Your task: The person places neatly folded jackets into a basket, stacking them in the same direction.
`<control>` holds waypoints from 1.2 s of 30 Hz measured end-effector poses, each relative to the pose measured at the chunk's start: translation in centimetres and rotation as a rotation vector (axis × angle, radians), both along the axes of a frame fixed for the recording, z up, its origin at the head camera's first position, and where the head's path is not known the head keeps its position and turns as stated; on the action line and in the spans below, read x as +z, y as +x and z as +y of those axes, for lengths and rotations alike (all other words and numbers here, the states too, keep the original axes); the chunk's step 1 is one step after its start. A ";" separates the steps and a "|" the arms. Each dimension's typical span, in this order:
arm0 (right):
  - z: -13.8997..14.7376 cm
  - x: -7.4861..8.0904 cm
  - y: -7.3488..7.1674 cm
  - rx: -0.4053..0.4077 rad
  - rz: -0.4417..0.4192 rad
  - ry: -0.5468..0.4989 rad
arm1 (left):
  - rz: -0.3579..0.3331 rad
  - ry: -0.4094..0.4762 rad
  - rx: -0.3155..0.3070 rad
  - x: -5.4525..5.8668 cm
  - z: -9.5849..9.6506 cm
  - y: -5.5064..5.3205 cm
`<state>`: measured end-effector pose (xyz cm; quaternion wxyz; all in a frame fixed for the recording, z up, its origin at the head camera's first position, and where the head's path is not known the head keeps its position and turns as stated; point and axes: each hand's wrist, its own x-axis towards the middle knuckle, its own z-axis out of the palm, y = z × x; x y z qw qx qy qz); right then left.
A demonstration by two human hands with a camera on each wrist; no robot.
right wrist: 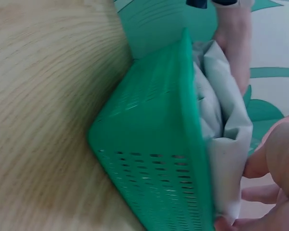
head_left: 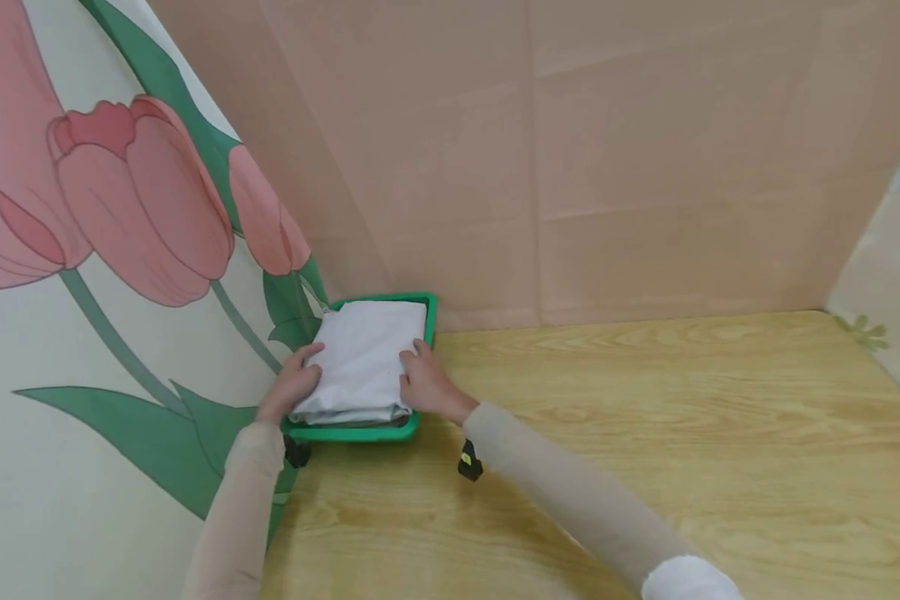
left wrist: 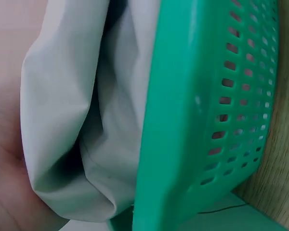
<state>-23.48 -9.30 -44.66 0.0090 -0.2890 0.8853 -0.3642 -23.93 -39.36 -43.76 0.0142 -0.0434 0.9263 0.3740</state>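
A folded white cloth [head_left: 367,354] fills a green plastic basket [head_left: 375,434] at the left end of the table and rises above its rim. The person's left hand [head_left: 296,385] rests on the left side of the cloth, its fingers on the top. From the opposite side, the right hand [head_left: 429,387] presses on the cloth near its right edge, fingers slightly bent. Loose layered folds of the cloth [left wrist: 58,110] show along the rim in the left wrist view, where the left fingertips are hidden. Slotted walls of the basket [right wrist: 144,130] appear in the right wrist view.
A wood-grain table [head_left: 645,433] extends to the right of the basket. Close on the left stands a panel with printed tulips [head_left: 142,200]. Behind the table hangs a creased pinkish-brown sheet [head_left: 570,167]. A pale panel [head_left: 888,308] borders the right end.
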 end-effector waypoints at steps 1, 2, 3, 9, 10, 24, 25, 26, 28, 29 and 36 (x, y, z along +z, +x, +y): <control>0.0 -0.2 0.1 -0.003 0.008 0.004 | 0.010 -0.030 -0.006 0.1 0.2 0.1; 0.0 -0.3 0.1 -0.008 0.019 0.006 | 0.024 -0.060 -0.013 0.2 0.3 0.1; 0.0 -0.5 0.2 -0.011 0.031 0.007 | 0.037 -0.085 -0.018 0.3 0.5 0.1; -0.1 -1.8 0.7 -0.035 0.047 -0.016 | 0.149 -0.242 -0.056 1.3 1.9 0.2; -0.1 -2.0 0.8 -0.036 0.039 -0.032 | 0.161 -0.264 -0.062 1.4 2.1 0.3; 2.0 -2.4 0.8 0.016 -0.055 -0.189 | 0.235 -0.342 -0.046 1.6 4.3 -0.4; 2.3 -2.3 0.8 0.011 -0.063 -0.183 | 0.241 -0.345 -0.046 1.6 4.4 -0.4; 2.5 -2.2 0.7 0.006 -0.066 -0.180 | 0.248 -0.348 -0.047 1.7 4.5 -0.4; 3.1 -2.0 0.5 -0.001 -0.069 -0.181 | 0.259 -0.344 -0.050 1.8 4.9 -0.4; 3.4 -1.8 0.5 -0.004 -0.078 -0.185 | 0.262 -0.341 -0.053 1.9 5.1 -0.4; 6.5 -1.2 -0.4 -0.036 -0.063 -0.152 | 0.246 -0.344 -0.072 2.3 7.2 -0.3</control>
